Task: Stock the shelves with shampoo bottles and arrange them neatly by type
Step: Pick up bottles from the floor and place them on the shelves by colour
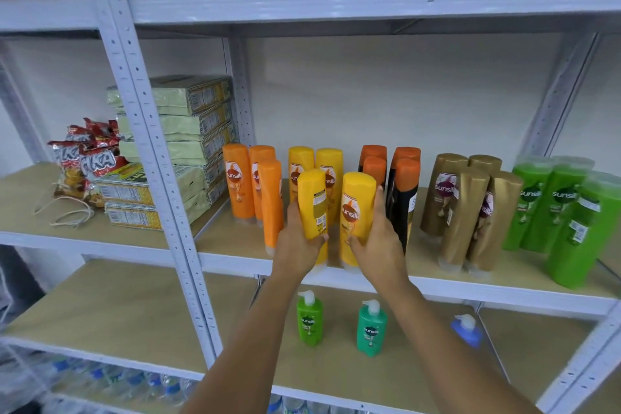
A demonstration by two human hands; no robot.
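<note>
White metal shelving (336,274) carries Sunsilk bottles grouped by colour. At its front edge, the left hand (295,242) grips one yellow bottle (314,208) and the right hand (379,239) wraps another (356,212). Judged risk: a nudge could topple the orange bottles (250,181) or black bottles (401,191) alongside.

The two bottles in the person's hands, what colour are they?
Yellow bottles, clearest in the head view.

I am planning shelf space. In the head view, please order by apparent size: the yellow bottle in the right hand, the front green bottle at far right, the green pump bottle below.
1. Front green bottle, possibly nearer the camera.
2. Yellow bottle held by the right hand.
3. Green pump bottle, farther, so unsure.
</note>
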